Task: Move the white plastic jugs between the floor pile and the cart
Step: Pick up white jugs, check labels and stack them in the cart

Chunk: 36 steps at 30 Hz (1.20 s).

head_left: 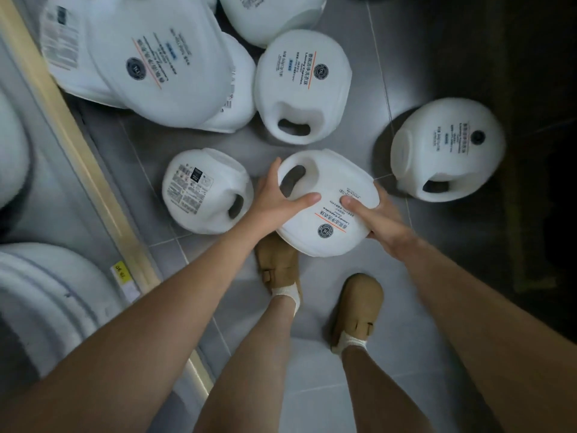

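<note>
A white plastic jug (331, 226) with a printed label and a moulded handle hole is held between both hands above my feet. My left hand (278, 198) grips its left side near the handle, thumb lying across the top. My right hand (374, 217) grips its right side, thumb on the label. Several more white jugs lie on the grey tiled floor: one to the left (206, 192), one beyond (303, 85), one to the right (446, 151), and a heap at the upper left (150, 57).
A cart's pale wooden rail (78, 151) runs diagonally down the left side, with white rounded jugs (46, 301) inside it. My two feet in tan shoes (356, 310) stand on the tiles below the held jug. The right edge is dark.
</note>
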{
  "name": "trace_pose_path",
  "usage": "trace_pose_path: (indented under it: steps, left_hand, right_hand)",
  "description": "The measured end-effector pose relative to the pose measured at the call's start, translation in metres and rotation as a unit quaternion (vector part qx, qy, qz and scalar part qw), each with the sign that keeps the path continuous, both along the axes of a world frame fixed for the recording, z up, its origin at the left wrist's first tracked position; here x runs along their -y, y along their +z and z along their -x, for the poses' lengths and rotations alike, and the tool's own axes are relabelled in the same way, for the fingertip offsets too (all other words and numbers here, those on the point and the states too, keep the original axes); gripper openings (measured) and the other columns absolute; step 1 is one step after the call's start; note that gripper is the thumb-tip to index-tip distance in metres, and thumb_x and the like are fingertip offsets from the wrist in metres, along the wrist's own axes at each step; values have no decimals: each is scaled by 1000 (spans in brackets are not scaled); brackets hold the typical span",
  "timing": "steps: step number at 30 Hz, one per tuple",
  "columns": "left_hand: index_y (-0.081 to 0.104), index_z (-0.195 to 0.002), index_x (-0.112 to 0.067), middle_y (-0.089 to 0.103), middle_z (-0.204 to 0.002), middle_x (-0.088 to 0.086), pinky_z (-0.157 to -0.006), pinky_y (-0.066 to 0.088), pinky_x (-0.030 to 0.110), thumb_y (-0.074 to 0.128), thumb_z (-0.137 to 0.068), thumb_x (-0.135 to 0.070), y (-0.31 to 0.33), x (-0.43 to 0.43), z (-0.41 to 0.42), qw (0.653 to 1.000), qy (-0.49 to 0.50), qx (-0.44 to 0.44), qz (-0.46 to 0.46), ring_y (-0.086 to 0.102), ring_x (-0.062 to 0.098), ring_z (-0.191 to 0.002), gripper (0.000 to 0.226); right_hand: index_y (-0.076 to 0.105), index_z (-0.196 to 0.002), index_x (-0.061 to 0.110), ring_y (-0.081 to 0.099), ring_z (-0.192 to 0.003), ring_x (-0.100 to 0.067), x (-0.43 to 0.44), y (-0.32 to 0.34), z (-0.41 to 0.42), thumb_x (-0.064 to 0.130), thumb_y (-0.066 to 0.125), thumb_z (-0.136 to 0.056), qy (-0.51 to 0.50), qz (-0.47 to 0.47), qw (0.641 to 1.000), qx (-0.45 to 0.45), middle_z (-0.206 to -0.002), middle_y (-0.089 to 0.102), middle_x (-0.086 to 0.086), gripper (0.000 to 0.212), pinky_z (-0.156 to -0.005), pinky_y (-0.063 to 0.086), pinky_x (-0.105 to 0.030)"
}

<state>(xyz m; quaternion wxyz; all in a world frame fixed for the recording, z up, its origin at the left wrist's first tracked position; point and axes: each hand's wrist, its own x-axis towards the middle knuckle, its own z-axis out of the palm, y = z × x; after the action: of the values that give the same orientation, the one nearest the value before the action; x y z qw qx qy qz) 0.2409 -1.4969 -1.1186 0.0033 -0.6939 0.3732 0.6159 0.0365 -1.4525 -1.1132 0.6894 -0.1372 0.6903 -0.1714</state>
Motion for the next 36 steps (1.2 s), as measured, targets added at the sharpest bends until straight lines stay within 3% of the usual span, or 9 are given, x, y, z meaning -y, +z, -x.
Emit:
trace_pose_path:
  steps: [4, 9, 13, 16, 18, 23, 26, 32, 36]
  left_hand:
    - [4, -153, -29, 16, -157, -7, -108, 24, 22, 81, -69, -44, 68, -19, -9, 999, 23, -42, 21, 22, 6, -141, 115]
    - [4, -152, -31, 14, -158, -8, -113, 25, 28, 82, -62, -48, 162, -56, -18, 991, 103, -54, 64, 20, 5, -141, 120]
    - [7, -149, -39, 19, -156, -5, -114, 30, 36, 78, -45, -67, 242, -100, -25, 977, 186, -45, 94, 24, 9, -141, 129]
    - [9, -149, -33, 23, -153, -1, -109, 31, 27, 76, -44, -67, 298, -144, -31, 963, 241, -28, 115, 27, 11, -139, 129]
    - [8, -150, -32, 21, -154, -2, -109, 30, 27, 76, -49, -62, 332, -176, -31, 952, 275, -16, 135, 25, 10, -139, 125]
    - [6, -150, -31, 16, -154, -4, -92, 33, 13, 79, -57, -52, 401, -271, -34, 916, 378, -3, 136, 25, 8, -135, 120]
    - [6, -151, -29, 15, -155, -2, -62, 37, -4, 82, -72, -34, 433, -337, -33, 879, 456, 5, 142, 26, 13, -136, 110]
    - [4, -151, -31, 16, -156, 0, -97, 44, 33, 71, -51, -63, 476, -475, -19, 812, 564, 75, 131, 27, 20, -139, 125]
    - [5, -150, -34, 19, -155, 2, -94, 50, 39, 71, -42, -72, 496, -573, 12, 738, 655, 89, 139, 32, 21, -137, 132]
  right_hand:
    - [54, -121, 27, 70, -90, -6, 6, 74, 1, 33, 80, -77, 49, 28, 998, -6, -109, 71, 9, 52, -59, 55, -25]
    - [52, -126, 22, 68, -102, -14, 7, 172, -1, 35, 84, -70, 132, 81, 988, -3, -115, 70, 3, 67, -89, 56, -38]
    - [53, -121, 23, 68, -99, -11, 0, 252, -14, 37, 85, -68, 228, 128, 965, 4, -110, 70, 4, 63, -92, 55, -39]
    - [50, -125, 23, 65, -94, -2, -15, 310, -29, 43, 84, -68, 310, 156, 938, -9, -107, 66, 9, 69, -88, 55, -27]
    - [49, -120, 23, 61, -81, 8, -30, 348, -38, 31, 80, -77, 349, 177, 920, -7, -98, 62, 16, 53, -71, 50, -7]
    - [51, -111, 23, 62, -72, 12, -88, 420, -66, 20, 77, -80, 445, 199, 873, 11, -92, 63, 15, 41, -58, 45, -4]
    - [52, -107, 22, 64, -69, 8, -130, 447, -89, 17, 78, -79, 508, 194, 838, 29, -91, 65, 10, 38, -56, 48, -9]
    - [49, -115, 16, 64, -86, -5, -226, 473, -134, 15, 78, -79, 639, 191, 741, 80, -100, 65, 4, 47, -64, 53, -13]
    - [54, -118, 19, 65, -89, -7, -309, 486, -157, 28, 86, -69, 726, 203, 652, 84, -100, 68, 8, 59, -71, 52, -18]
